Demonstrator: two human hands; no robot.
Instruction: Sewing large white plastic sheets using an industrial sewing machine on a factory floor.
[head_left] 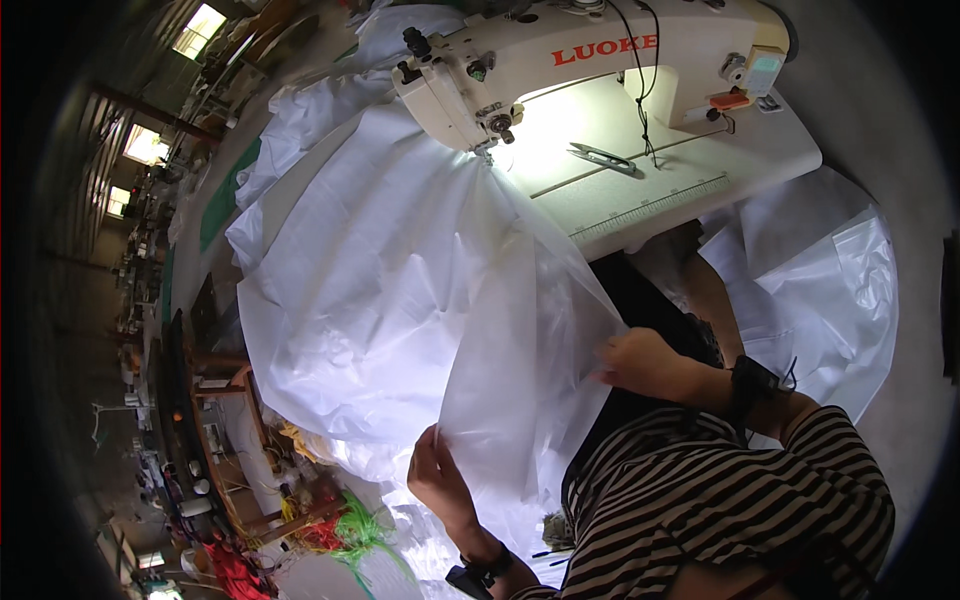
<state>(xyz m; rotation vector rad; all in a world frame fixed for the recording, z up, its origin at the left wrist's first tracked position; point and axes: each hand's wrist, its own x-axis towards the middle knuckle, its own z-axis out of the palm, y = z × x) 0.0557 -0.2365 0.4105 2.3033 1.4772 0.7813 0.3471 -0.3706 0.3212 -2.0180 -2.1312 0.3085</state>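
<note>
A large sheet of white translucent plastic-like fabric (370,300) spreads across the middle and hangs down in folds. Its upper part runs under the needle area of a white sewing machine (600,50), whose lamp lights the bed. At the lower middle, my left hand (438,478) pinches an edge of the fabric between closed fingers. Farther right, my right hand (645,362) grips another edge of it, with the fabric stretched between the two hands. Small thread snips (603,158) lie on the machine bed, apart from both hands.
More white sheeting (825,300) is heaped at the right, beside my legs. A dark cord (645,110) dangles over the machine bed. On the left, a wooden frame (215,450) stands near green strands (360,525) and red strands (318,535).
</note>
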